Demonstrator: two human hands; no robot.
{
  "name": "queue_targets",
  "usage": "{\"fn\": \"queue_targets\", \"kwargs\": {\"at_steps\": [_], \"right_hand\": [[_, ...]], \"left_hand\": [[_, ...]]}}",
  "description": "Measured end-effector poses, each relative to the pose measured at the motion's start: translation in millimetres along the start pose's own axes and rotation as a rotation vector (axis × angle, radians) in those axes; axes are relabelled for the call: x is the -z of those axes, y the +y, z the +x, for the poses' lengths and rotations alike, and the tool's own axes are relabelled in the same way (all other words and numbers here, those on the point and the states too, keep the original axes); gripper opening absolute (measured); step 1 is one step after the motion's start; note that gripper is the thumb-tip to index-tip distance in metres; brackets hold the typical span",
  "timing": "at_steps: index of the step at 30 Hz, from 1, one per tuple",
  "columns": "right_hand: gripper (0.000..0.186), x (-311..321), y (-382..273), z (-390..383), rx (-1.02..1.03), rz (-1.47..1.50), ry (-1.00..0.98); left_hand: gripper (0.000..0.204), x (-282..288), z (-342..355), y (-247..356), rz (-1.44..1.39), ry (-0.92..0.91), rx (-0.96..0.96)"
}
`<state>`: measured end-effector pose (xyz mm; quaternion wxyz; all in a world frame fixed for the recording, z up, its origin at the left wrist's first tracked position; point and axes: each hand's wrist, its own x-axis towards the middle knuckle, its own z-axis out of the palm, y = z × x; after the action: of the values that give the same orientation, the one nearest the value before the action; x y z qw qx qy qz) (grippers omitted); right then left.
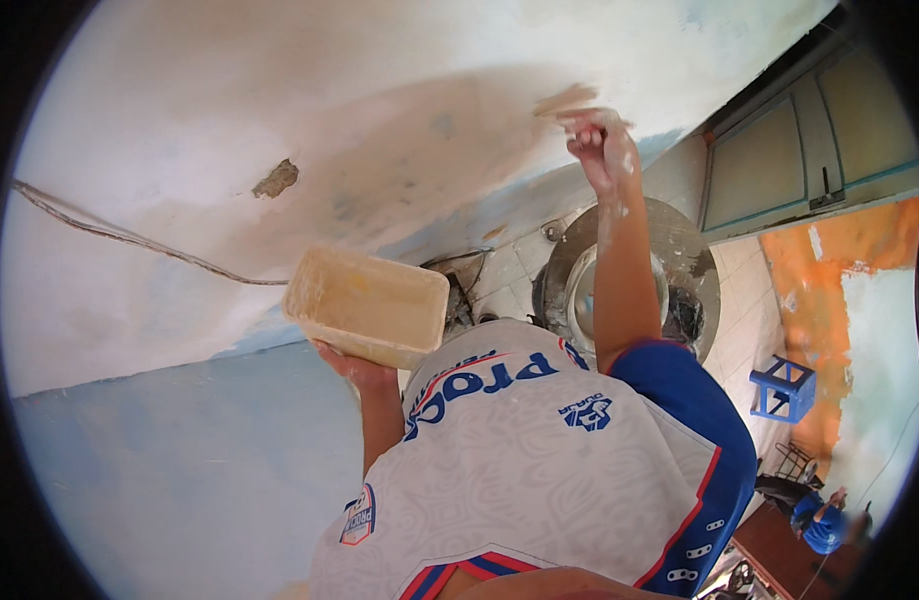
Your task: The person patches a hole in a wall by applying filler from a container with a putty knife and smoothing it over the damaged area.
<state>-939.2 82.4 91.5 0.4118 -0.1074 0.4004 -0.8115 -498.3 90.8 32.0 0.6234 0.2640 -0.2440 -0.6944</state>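
Observation:
My left hand (360, 368) supports a cream rectangular plastic tub (370, 352) from below, close to the wall. The tub is tilted, and its inside is smeared with pale residue. Farther up to the right, my right hand (602, 142) is closed around a thin flat scraper (565, 114), mostly hidden by the fingers, at the wall. White splashes mark that hand and forearm. Patchy white and beige coating covers the wall (410, 140), with shadow across it. A rough chipped hole (277, 178) shows left of centre.
A cable (120, 235) runs along the wall on the left. Below my right arm stands a round table (695, 260) with a basin on it. To the right are a cabinet (770, 150), a blue stool (783, 390) and a person in blue (820, 522).

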Motion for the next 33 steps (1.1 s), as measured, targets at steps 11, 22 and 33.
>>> {"fn": "queue_targets", "kwargs": {"at_steps": [11,22,33], "right_hand": [[0.018,-7.4,14.0,26.7,0.053,0.159,0.029],[0.020,9.4,43.6,33.0,0.112,0.205,0.042],[0.017,67.8,65.5,29.8,0.042,0.046,-0.023]], "left_hand": [[0.077,6.5,-2.1,-3.4,-0.028,-0.001,0.011],[0.078,12.2,-3.0,-7.7,-0.049,-0.018,0.010],[0.077,12.2,-12.0,-5.9,-0.057,0.033,0.047]]}}
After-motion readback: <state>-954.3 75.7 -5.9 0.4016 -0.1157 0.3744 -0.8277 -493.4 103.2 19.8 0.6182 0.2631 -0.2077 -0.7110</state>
